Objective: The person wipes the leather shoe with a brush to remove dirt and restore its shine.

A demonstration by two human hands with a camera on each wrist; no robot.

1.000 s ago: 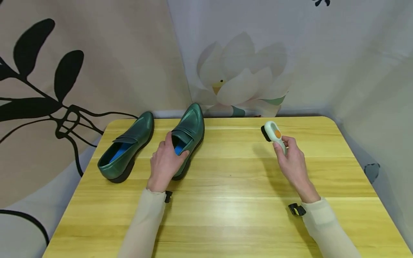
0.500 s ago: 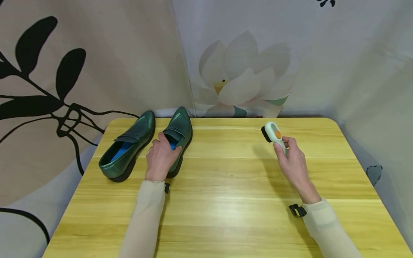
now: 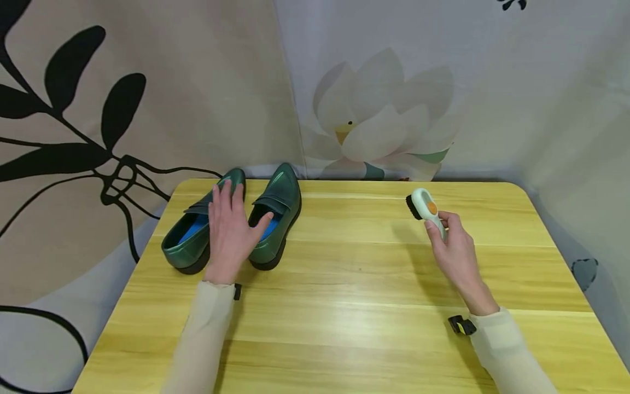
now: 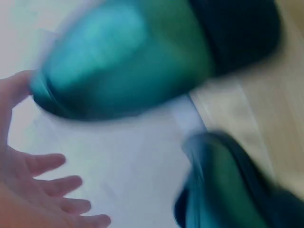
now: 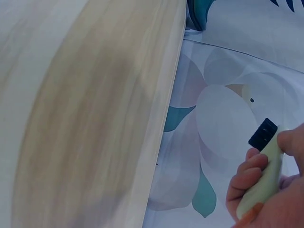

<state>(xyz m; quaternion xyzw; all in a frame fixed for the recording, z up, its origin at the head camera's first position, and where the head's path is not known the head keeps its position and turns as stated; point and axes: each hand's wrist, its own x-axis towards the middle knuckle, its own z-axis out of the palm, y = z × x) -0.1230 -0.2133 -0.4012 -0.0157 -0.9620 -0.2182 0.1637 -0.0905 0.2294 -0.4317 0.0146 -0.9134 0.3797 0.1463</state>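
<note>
Two green loafers with blue insoles and dark soles stand side by side at the table's back left: a left loafer (image 3: 184, 249) and a right loafer (image 3: 284, 191). My left hand (image 3: 231, 232) is spread between them, fingers straight over the left loafer and covering part of it. Its thumb points at the right loafer's opening; blur in the left wrist view (image 4: 47, 190) hides whether they touch. Off to the right, my right hand (image 3: 458, 257) grips the pale handle of a small brush (image 3: 424, 203) with black bristles and an orange button, held above the table.
The pale wooden table (image 3: 364, 328) has rounded back corners. Right behind its back edge hangs a light curtain (image 3: 492, 109) printed with a flower and dark leaves.
My left hand shifted the right loafer leftward, closer to the other, then let go and moved left with fingers spread. The right hand keeps the brush in place; the head view turned slightly.
</note>
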